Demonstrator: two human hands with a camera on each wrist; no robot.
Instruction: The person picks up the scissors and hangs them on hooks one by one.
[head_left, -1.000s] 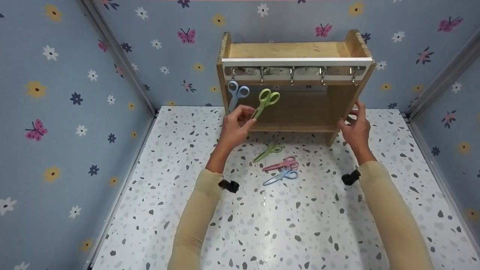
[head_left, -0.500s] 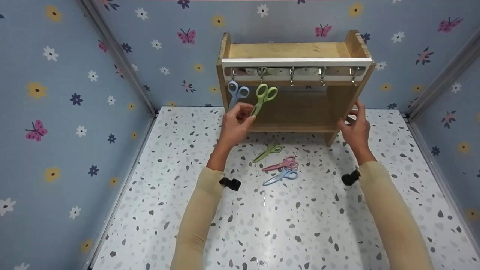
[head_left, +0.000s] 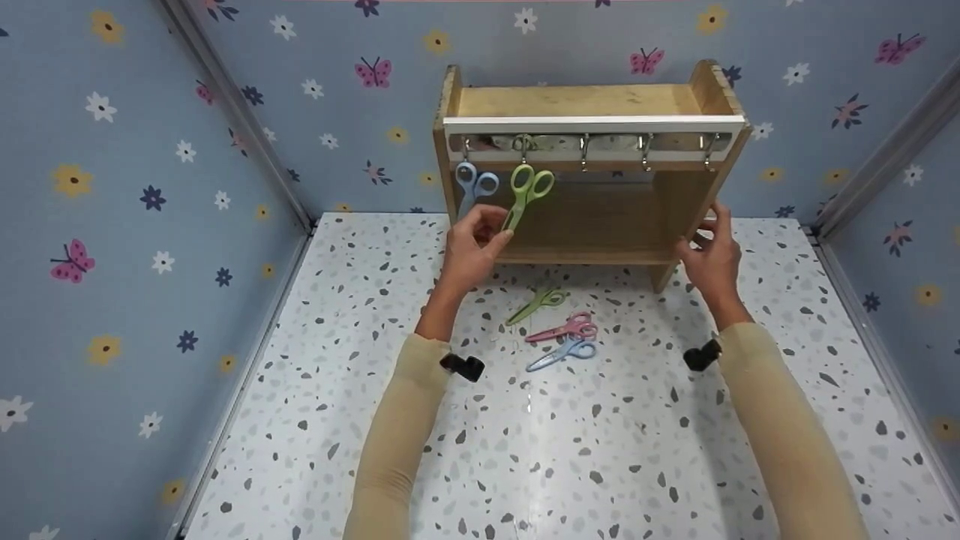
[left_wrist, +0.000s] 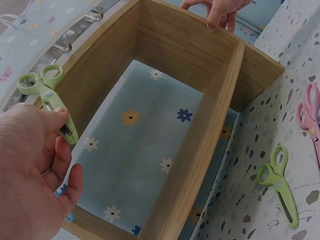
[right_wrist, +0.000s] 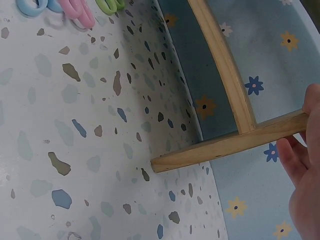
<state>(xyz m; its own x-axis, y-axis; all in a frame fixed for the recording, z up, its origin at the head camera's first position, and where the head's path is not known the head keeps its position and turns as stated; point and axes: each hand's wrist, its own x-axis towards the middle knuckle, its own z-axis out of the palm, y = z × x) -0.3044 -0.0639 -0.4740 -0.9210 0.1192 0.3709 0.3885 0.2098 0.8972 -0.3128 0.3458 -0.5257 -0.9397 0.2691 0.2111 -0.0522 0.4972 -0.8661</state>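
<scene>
The green scissors (head_left: 520, 205) are up in the air in front of the wooden rack (head_left: 570, 97), with their two loops on top, just by the second hook (head_left: 524, 152) from the left. The left hand (head_left: 471, 249) is the grip here: its thumb and fingers pinch the scissors low down, at the blade end. I can't tell if a loop touches the hook. The right hand (head_left: 711, 259) holds the rack by its side board.

I think the scissors are light, and stiff like hard plastic, so they shouldn't bend or break easily. They look smooth, so they could twist or slip if the pinch is too loose. The blade end is a good spot to hold, because it leaves both loops free. The rack is hard wood and probably much heavier, and its side board is a good flat bit to hold
</scene>
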